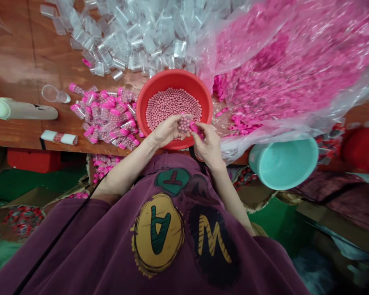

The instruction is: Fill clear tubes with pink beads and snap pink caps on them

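Over the near rim of a red basin, my left hand is closed around a small clear bottle filled with pink beads. My right hand pinches a bright pink cap at the bottle's right end; whether the cap is seated I cannot tell. Loose pink beads cover the basin's bottom. Left of the basin lies a heap of bead-filled bottles with pink caps. To the right, loose pink caps spill from a large clear plastic bag.
Many clear bottles lie at the back of the wooden table. On the left are a pale cylinder, a clear cup and a white roll. A teal basin hangs near the table edge at right. Boxes stand below.
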### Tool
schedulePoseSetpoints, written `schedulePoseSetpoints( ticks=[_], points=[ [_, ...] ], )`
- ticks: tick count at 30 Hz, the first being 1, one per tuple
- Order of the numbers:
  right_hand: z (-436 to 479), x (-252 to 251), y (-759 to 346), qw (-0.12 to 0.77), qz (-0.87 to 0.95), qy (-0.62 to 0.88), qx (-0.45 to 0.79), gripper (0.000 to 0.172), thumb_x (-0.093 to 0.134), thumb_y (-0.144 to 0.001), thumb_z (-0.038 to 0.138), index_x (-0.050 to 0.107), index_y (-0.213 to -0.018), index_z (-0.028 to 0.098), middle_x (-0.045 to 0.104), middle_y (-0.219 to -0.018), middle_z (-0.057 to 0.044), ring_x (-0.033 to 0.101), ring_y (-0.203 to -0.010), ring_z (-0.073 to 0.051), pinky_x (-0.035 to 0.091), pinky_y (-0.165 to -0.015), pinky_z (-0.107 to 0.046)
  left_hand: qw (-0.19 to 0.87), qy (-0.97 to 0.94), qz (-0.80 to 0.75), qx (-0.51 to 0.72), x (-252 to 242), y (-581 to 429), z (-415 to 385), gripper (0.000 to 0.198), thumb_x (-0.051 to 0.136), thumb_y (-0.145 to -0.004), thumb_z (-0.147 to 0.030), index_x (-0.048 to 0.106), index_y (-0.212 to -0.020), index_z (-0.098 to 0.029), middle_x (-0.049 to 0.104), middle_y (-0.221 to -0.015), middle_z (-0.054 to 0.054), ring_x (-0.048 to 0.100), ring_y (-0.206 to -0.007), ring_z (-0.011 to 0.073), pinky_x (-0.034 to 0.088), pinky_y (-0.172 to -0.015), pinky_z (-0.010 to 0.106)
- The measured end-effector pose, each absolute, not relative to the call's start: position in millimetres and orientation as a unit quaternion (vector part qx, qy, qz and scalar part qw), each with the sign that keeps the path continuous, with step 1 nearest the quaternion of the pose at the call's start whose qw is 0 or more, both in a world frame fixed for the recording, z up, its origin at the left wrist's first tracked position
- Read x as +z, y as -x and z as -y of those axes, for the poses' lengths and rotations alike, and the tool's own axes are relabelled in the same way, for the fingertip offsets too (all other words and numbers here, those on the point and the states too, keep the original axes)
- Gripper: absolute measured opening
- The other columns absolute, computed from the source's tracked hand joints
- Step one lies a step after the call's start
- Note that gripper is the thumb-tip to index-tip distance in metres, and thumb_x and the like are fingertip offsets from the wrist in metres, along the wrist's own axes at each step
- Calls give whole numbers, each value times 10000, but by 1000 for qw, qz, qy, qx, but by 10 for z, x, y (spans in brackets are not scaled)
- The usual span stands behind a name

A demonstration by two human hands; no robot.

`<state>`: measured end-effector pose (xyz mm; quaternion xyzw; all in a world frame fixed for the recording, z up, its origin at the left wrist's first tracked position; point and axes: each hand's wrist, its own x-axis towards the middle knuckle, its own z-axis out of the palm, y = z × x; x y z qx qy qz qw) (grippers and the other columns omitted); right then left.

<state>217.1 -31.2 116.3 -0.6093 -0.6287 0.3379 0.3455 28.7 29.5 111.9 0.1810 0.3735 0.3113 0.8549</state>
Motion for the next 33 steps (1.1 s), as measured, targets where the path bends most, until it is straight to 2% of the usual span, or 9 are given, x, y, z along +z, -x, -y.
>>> schedulePoseSetpoints(
  ticks=[3, 6, 10, 13, 19, 22, 27, 33],
  points=[
    [288, 1172, -2206, 345, 633, 610, 329, 413, 581, -1075, 591, 737, -1338, 313, 800, -1262, -97, 743, -1139, -289, 616, -1067, -524, 854, -198, -377, 300, 1135, -301, -289, 301, 645, -1009, -438, 768, -1087, -174, 719, -871, 70, 677, -685, 158, 450, -532, 249],
    [232, 1198, -2289, 378, 598, 626, 328, 457, 600, -1059, 630, 753, -1345, 309, 809, -1259, -90, 753, -1119, -287, 621, -1074, -539, 850, -216, -382, 292, 1158, -273, -277, 290, 730, -961, -431, 789, -1076, -172, 737, -880, 72, 646, -660, 144, 436, -537, 253],
    [132, 1342, -2395, 404, 579, 603, 371, 456, 679, -1018, 651, 789, -1313, 321, 822, -1249, -62, 763, -1127, -281, 623, -1080, -525, 862, -235, -357, 273, 1184, -230, -258, 379, 867, -848, -496, 797, -1018, -165, 745, -913, 76, 615, -634, 130, 440, -533, 256],
    [76, 1501, -2403, 372, 616, 570, 397, 426, 686, -1023, 640, 806, -1296, 334, 826, -1245, -51, 759, -1159, -278, 614, -1093, -508, 870, -235, -350, 256, 1197, -237, -249, 422, 914, -805, -522, 774, -960, -155, 713, -857, 64, 580, -614, 119, 421, -514, 243],
    [60, 1596, -2374, 314, 663, 541, 411, 411, 645, -1049, 638, 815, -1260, 328, 835, -1179, -51, 761, -1061, -262, 625, -1012, -468, 871, -229, -368, 232, 1200, -247, -247, 428, 911, -828, -532, 726, -838, -146, 636, -756, 42, 513, -579, 94, 356, -484, 217],
    [63, 1530, -2431, 292, 681, 561, 368, 406, 602, -1077, 605, 812, -1266, 314, 825, -1165, -70, 745, -1067, -282, 602, -1020, -488, 871, -241, -357, 236, 1178, -218, -243, 437, 910, -822, -553, 757, -883, -148, 656, -778, 46, 504, -559, 89, 348, -479, 228],
    [75, 1525, -2450, 299, 680, 593, 310, 384, 574, -1100, 538, 801, -1290, 294, 810, -1168, -94, 730, -1079, -303, 587, -1026, -518, 864, -266, -349, 248, 1142, -206, -230, 478, 889, -836, -585, 789, -1036, -162, 709, -867, 64, 612, -620, 133, 419, -524, 265],
    [97, 1599, -2329, 304, 680, 563, 359, 364, 572, -1104, 534, 798, -1294, 321, 812, -1155, -72, 732, -1061, -278, 607, -1018, -493, 855, -256, -375, 251, 1141, -257, -226, 400, 856, -890, -559, 752, -923, -174, 697, -836, 52, 605, -653, 132, 456, -576, 267]
  ],
)
